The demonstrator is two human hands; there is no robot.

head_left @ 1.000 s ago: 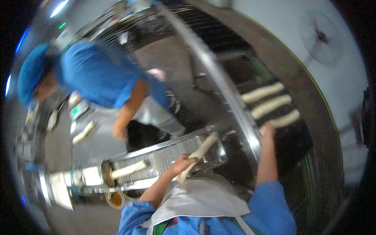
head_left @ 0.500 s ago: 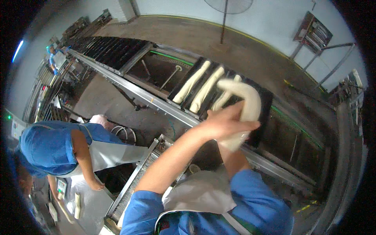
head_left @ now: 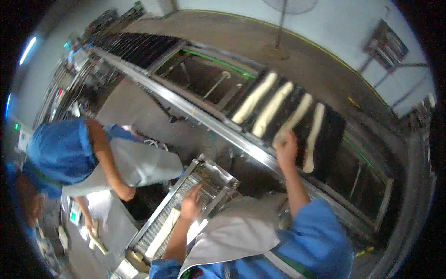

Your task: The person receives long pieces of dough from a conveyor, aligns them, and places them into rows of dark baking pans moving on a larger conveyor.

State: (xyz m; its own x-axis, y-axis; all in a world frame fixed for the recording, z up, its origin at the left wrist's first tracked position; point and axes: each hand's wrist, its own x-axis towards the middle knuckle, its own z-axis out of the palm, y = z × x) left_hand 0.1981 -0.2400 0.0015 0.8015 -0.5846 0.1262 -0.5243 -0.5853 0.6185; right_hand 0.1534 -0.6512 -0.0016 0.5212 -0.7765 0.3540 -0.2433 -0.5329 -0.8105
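Note:
Four-sided and black, a baking tray point(head_left: 332, 128) carries several long pale dough strips. My right hand point(head_left: 286, 151) is closed at the near end of one dough strip point(head_left: 297, 114), its fingertips partly blurred. To the right of that strip lies another dough strip point(head_left: 314, 139), its near end by the tray's front edge. Lower left, my left hand point(head_left: 191, 202) is held over a mesh conveyor point(head_left: 160, 216), fingers stretched out and holding nothing. Just beside it, a thicker dough strip point(head_left: 163, 232) lies along the mesh.
The tray rests on a long metal-railed conveyor point(head_left: 186, 107) running from far left to near right. At left, a co-worker in blue point(head_left: 65, 144) leans over a metal table point(head_left: 109, 223), hand on a dough piece point(head_left: 97, 244). A small scale point(head_left: 74, 216) is near them.
The curved dough strip I held in both hands is now laid on the tray's right side. My left hand has dropped to the mesh conveyor; my right has moved to the neighbouring strip's end.

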